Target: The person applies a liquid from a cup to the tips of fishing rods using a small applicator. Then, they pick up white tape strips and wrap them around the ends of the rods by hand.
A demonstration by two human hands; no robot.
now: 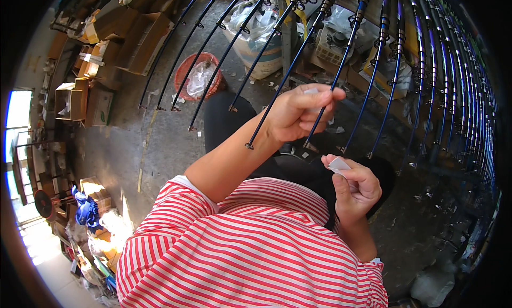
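A row of dark blue fishing rods hangs at a slant in front of me, tips pointing down toward my lap. My left hand (306, 113) is closed around the lower part of one fishing rod (341, 66), its forefinger and thumb across the blank. A small white piece (310, 91) shows at those fingers. My right hand (358, 190), lower and to the right, pinches a small white paper slip (338, 165) between thumb and fingers. Whether it is one slip or a thin stack, I cannot tell. The slip is apart from the rods.
Many more rods (453, 94) crowd the right side. A red basket (183, 76) with clear plastic stands on the floor, beside a large white sack (261, 52). Cardboard boxes (141, 44) line the left. White scraps lie on the grey floor (160, 158).
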